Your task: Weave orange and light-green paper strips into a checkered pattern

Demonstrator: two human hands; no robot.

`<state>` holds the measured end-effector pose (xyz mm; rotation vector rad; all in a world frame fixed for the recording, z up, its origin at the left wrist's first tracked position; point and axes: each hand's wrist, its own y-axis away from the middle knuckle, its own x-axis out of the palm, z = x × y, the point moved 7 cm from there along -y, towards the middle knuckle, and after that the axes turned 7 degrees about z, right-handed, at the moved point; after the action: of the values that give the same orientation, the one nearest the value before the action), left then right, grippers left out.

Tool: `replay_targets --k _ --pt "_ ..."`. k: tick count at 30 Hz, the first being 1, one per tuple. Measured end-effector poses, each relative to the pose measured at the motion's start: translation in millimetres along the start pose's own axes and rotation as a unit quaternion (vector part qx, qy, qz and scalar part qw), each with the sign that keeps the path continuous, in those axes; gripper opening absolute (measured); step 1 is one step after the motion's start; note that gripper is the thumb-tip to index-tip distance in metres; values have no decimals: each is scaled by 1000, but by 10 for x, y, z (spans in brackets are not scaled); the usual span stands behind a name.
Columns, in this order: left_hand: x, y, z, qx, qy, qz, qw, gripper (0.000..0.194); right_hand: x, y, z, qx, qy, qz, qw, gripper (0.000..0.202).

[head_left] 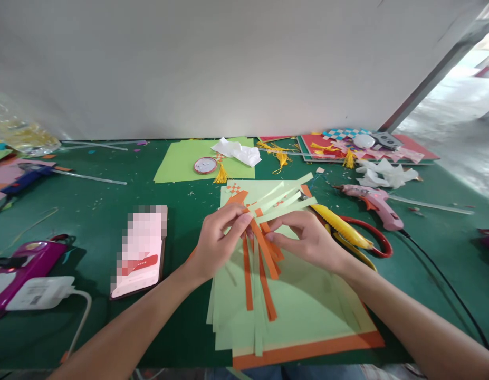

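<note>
My left hand pinches a bundle of woven paper strips, orange and pale green, at their crossing. Pale green ends fan out to the upper right, while several orange ones hang down toward me. On the other side, my right hand has its thumb and forefinger closed on an orange strip just right of the crossing. Both hands hover over a stack of pale green paper sheets with an orange sheet edge showing below. Small orange-and-white checked pieces lie at the stack's far edge.
Left are a phone, a purple power strip with a white charger, and a blue glue gun. Right are yellow-handled scissors and a pink glue gun. Behind lie green paper, tissue and a yellow tassel.
</note>
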<state>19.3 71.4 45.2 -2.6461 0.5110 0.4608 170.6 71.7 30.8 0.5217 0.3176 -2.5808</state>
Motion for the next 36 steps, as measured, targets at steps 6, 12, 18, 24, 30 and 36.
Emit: replay_targets --k 6,12,18,24,30,36 --pt "-3 5 -20 5 -22 -3 1000 28 120 -49 -85 58 -206 59 975 21" --pt "-7 30 10 0 -51 -18 999 25 111 -29 -176 88 -138 -7 986 32" --pt "-15 29 32 -15 -81 -44 996 28 39 -2 -10 19 -21 -74 997 23" --pt "-1 32 17 -14 -102 -44 994 29 47 18 20 4 17 -94 995 16" --pt "9 30 16 -15 -107 -39 993 30 45 21 -15 31 29 -106 994 17" --pt "7 16 37 -33 -93 -42 994 30 72 11 -31 43 -8 -84 995 21"
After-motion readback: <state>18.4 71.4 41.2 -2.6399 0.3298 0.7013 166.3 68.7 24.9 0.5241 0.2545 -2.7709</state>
